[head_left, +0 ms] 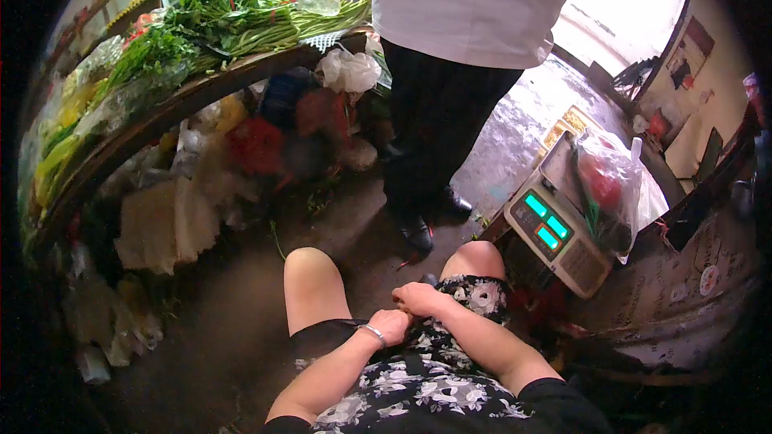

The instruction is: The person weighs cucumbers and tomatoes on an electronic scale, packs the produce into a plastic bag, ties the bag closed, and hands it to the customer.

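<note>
Both hands meet over my lap, in front of my black and white floral clothing (pixel 450 390). My left hand (pixel 389 326), with a silver bracelet (pixel 373 333) at its wrist, is closed, its fingers curled near the right fingertips. My right hand (pixel 420 299) is closed too, its fingers bent downward. Between them may be something small and brownish, but the fingers hide it. A small dark thing (pixel 429 280) shows just beyond my right hand; its kind is unclear.
A person in a white top (pixel 474 8) stands close ahead. At right, a lit digital scale (pixel 545 225) bears a plastic bag (pixel 605 185) with red contents. Leafy greens (pixel 233 28) cover the left stall; bags and cardboard (pixel 149 225) fill the space below.
</note>
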`<state>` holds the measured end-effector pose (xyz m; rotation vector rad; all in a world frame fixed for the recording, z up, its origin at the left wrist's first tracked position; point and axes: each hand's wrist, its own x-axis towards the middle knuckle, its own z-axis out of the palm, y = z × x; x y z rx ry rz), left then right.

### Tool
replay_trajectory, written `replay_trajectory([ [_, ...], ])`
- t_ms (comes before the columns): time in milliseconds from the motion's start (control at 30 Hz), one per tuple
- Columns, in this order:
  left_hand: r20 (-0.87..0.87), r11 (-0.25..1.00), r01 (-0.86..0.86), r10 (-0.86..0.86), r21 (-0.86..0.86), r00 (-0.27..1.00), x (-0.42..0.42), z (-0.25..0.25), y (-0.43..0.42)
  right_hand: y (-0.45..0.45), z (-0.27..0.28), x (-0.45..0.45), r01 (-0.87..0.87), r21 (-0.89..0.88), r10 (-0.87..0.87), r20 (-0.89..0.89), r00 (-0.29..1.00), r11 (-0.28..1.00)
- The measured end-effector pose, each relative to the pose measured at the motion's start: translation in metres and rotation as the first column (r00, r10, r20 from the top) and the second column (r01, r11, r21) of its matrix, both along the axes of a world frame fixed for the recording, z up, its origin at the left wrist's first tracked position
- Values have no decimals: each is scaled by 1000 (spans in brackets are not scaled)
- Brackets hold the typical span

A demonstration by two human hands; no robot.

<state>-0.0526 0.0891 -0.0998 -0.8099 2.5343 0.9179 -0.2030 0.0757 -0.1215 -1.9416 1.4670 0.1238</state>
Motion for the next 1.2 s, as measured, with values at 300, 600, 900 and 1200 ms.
replay_trajectory([
  [300, 1, 1000, -14, 14, 4, 1000, 1, 8, 0, 1, -12, -2, 8, -15, -8, 12, 1000, 1000],
  [600, 28, 999, 26, -25, -26, 999, -2, 25, -1, 2, -16, -2, 16, -23, -15, 18, 1000, 1000],
  [900, 6, 999, 44, -44, -24, 999, 0, -7, -4, 4, -12, -2, -23, -83, 25, 26, 999, 996],
  [1200, 26, 999, 14, -13, -33, 1000, 0, -1, -2, 1, -15, 0, -21, -58, 20, -15, 1000, 998],
])
